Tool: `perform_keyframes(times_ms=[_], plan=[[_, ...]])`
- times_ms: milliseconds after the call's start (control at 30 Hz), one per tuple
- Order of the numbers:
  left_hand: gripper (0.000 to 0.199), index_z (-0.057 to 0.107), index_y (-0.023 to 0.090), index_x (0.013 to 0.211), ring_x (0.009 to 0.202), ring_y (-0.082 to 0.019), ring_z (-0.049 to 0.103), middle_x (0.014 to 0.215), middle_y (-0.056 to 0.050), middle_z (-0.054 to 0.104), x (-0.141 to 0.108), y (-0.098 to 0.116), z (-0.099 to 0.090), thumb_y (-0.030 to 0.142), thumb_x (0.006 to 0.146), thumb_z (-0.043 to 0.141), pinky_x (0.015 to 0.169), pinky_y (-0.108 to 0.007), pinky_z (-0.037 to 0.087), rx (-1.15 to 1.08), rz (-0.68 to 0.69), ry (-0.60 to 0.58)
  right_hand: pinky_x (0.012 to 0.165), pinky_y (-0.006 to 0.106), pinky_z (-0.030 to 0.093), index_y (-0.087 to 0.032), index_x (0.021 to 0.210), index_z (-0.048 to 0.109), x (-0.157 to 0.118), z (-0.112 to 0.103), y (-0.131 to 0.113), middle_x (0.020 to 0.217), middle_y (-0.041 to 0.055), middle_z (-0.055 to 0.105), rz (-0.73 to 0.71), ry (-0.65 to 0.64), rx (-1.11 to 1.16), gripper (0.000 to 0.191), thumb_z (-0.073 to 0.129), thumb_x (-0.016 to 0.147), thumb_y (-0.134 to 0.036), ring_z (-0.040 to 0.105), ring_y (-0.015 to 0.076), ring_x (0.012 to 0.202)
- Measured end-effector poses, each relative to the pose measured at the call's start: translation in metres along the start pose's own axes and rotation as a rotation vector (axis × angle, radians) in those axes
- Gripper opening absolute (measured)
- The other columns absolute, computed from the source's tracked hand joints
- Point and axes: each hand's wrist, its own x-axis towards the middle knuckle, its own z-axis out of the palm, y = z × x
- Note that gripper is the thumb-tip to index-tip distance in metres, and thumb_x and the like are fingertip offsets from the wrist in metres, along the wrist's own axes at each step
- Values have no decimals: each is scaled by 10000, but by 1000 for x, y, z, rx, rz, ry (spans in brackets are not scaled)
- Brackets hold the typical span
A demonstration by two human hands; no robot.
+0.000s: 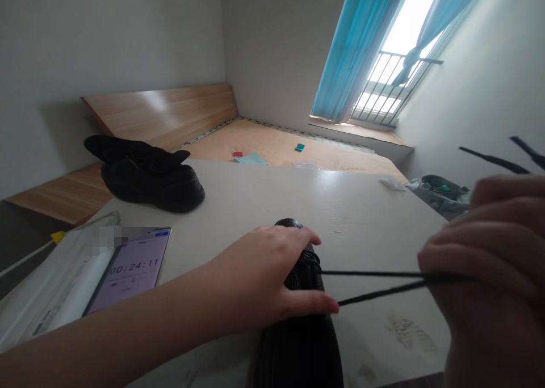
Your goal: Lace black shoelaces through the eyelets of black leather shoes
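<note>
A black leather shoe point(298, 354) is pinned to the white table point(353, 218) by the left hand point(255, 280), its spread fingers point(310, 303) wrapped over the upper; a black lace point(374, 273) is drawn out from the shoe's top in two taut strands; these are gripped by the closed fingers point(477, 246) of the right hand point(489, 280); a pair of black shoes point(145, 175) is left further along the table, and a phone point(128, 271) showing a timer lies near the left forearm point(128, 320).

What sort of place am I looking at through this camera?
Probably a small bedroom: a bare wooden bed frame sits along the wall, and blue curtains hang beside a window with a metal railing.
</note>
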Motion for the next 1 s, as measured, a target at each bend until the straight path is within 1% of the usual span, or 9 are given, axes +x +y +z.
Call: perform_keyframes(times_ms=[67, 133, 267, 367, 533, 633, 767, 900, 1000], plan=[[254, 643, 205, 977, 969, -263, 639, 1052, -63, 707, 0, 8, -3, 432, 863, 637, 845, -411, 493, -41, 28, 148, 386, 328, 100, -302, 791, 624, 18, 9, -9, 539, -51, 125, -16, 116, 134, 458, 253, 1054, -248, -19, 132, 442], [125, 655, 202, 818, 972, -231, 616, 1034, -48, 693, -1, 14, -5, 298, 882, 606, 879, -391, 473, -62, 123, 232, 416, 342, 116, -263, 724, 585, 30, 22, -13, 596, -45, 92, -20, 129, 170, 534, 174, 1043, -142, -1, 139, 470], [159, 736, 274, 999, 1180, -224, 544, 1291, -22, 614, -5, 20, -6, 271, 891, 620, 1034, -379, 424, -234, 182, 45, 456, 342, 178, -226, 717, 582, 37, 41, -19, 588, -51, 159, -6, 99, 161, 532, 178, 1056, -156, 110, 103, 468], [150, 720, 258, 854, 1140, -181, 574, 1259, 10, 606, -6, 19, -12, 324, 912, 598, 1001, -309, 455, -469, 96, -38, 476, 344, 170, -198, 736, 595, 38, 40, -20, 573, -79, 278, 12, 67, 167, 580, 121, 1067, -235, 159, 59, 461], [312, 590, 212, 687, 882, -138, 601, 900, 36, 622, -3, 13, -26, 350, 945, 481, 826, -252, 479, -483, -19, 309, 423, 302, 150, -199, 691, 547, 43, 21, -11, 557, -66, 161, 21, 109, 313, 538, 168, 1071, -232, 88, 87, 442], [276, 722, 284, 943, 978, -194, 626, 998, 29, 695, -6, 14, -25, 433, 940, 490, 897, -314, 471, -409, -93, 76, 385, 290, 155, -220, 688, 494, 42, 21, -7, 561, -68, 139, 24, 110, 510, 444, 232, 1042, -165, 32, 125, 467], [516, 495, 395, 1405, 1166, -237, 581, 1336, 26, 626, -11, 21, -19, 489, 902, 563, 994, -364, 445, -413, -156, -206, 381, 279, 144, -234, 692, 483, 31, 36, -9, 566, -69, 132, 62, 38, 557, 425, 240, 1034, -158, 13, 134, 467], [238, 715, 289, 1039, 841, -129, 630, 911, 41, 701, -9, 21, -23, 429, 935, 553, 776, -230, 498, -710, -122, -306, 385, 271, 158, -246, 718, 507, 26, 38, -10, 569, -64, 148, 47, -30, 531, 385, 290, 1032, -195, 53, 137, 460], [345, 650, 217, 720, 664, -87, 546, 684, 55, 581, -7, 17, -31, 434, 955, 519, 615, -176, 452, -754, -73, -61, 409, 275, 175, -241, 694, 480, 32, 21, -5, 572, -58, 154, 19, 24, 471, 364, 324, 1022, -211, 84, 138, 477]])
